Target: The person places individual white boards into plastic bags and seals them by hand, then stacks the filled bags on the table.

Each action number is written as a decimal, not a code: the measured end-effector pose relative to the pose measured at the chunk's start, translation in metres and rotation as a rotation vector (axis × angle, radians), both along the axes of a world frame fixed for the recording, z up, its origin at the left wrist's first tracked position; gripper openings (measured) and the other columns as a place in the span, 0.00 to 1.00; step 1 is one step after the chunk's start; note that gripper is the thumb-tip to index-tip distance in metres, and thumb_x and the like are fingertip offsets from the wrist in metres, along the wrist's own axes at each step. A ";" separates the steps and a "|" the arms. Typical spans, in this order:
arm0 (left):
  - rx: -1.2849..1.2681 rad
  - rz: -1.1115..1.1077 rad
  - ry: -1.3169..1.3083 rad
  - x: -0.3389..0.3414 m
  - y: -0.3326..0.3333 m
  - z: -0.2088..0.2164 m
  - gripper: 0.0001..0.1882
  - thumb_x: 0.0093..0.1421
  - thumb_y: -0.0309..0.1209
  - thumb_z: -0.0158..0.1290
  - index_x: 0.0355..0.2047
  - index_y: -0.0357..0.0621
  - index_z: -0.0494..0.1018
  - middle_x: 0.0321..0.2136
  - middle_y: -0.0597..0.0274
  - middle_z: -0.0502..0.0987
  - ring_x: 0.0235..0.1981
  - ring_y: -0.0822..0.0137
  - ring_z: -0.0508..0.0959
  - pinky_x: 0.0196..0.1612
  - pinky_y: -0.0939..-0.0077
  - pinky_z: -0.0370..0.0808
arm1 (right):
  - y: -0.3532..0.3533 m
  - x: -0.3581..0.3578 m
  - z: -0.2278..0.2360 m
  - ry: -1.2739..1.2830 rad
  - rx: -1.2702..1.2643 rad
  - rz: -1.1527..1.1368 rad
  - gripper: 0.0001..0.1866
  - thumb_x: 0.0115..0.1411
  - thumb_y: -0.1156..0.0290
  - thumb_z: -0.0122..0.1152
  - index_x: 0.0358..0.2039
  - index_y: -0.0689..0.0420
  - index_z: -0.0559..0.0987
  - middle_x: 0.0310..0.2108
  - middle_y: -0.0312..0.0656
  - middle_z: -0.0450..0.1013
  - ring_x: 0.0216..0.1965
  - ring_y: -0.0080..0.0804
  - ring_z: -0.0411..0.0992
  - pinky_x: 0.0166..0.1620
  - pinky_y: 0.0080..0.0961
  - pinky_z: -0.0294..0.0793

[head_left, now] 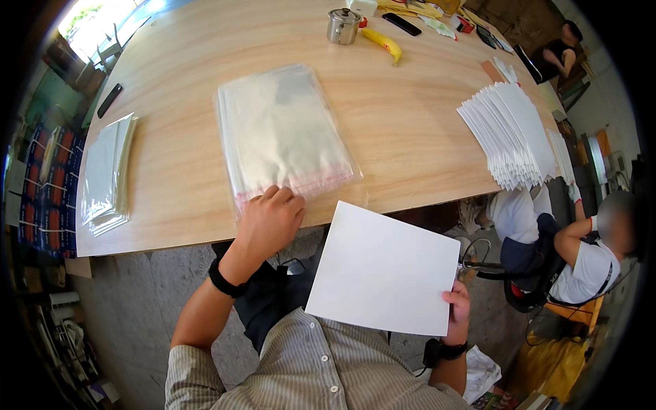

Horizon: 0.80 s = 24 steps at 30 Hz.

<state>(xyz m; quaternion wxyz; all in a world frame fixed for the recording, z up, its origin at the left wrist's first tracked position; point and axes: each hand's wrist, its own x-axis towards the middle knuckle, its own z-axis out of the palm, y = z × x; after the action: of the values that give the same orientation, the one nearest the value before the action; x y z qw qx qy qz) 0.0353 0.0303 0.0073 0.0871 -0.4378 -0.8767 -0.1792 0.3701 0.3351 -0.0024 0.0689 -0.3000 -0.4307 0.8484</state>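
Observation:
A stack of clear plastic bags [280, 130] with pinkish bands along the near edge lies on the wooden table [403, 130]. My left hand [272, 217] is at that near edge, its fingers curled down on the topmost bag's border; the fingertips are partly hidden. In front of my body, off the table's near edge, my right hand [458, 304] holds a white sheet of card [386, 270] by its right side. The thumb lies on top of the card, the other fingers behind it. The card is blank and tilted.
Fanned white cards [509, 133] lie at the right, bagged white cards [109, 171] at the left beside a black phone [109, 100]. Farther back are a lidded steel cup [343, 27], a banana [383, 44] and another phone [402, 24]. A seated person [581, 266] is at the right.

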 end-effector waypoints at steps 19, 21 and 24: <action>0.146 0.013 -0.392 0.005 0.022 -0.005 0.04 0.59 0.27 0.60 0.30 0.40 0.79 0.28 0.54 0.82 0.27 0.54 0.83 0.31 0.65 0.79 | -0.018 0.002 0.003 0.015 0.034 -0.013 0.21 0.56 0.76 0.63 0.50 0.73 0.79 0.43 0.51 0.82 0.40 0.38 0.82 0.47 0.33 0.81; 0.157 0.009 -0.393 0.006 0.025 -0.004 0.04 0.58 0.27 0.60 0.30 0.40 0.79 0.28 0.54 0.82 0.27 0.54 0.83 0.31 0.65 0.79 | -0.019 0.002 0.004 0.010 0.028 -0.015 0.22 0.56 0.76 0.64 0.50 0.73 0.79 0.43 0.52 0.82 0.40 0.38 0.82 0.47 0.33 0.81; 0.150 -0.007 -0.364 0.007 0.026 -0.002 0.03 0.58 0.27 0.60 0.30 0.40 0.79 0.27 0.55 0.82 0.26 0.54 0.83 0.31 0.64 0.79 | -0.023 -0.001 0.006 -0.022 0.041 -0.050 0.22 0.56 0.74 0.64 0.49 0.72 0.79 0.42 0.49 0.82 0.39 0.35 0.81 0.46 0.30 0.81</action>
<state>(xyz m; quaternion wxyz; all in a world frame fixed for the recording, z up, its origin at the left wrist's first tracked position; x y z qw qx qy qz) 0.0425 0.0567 0.0053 -0.0409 -0.3933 -0.8607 -0.3207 0.3694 0.3124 0.0035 0.0917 -0.3186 -0.4411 0.8340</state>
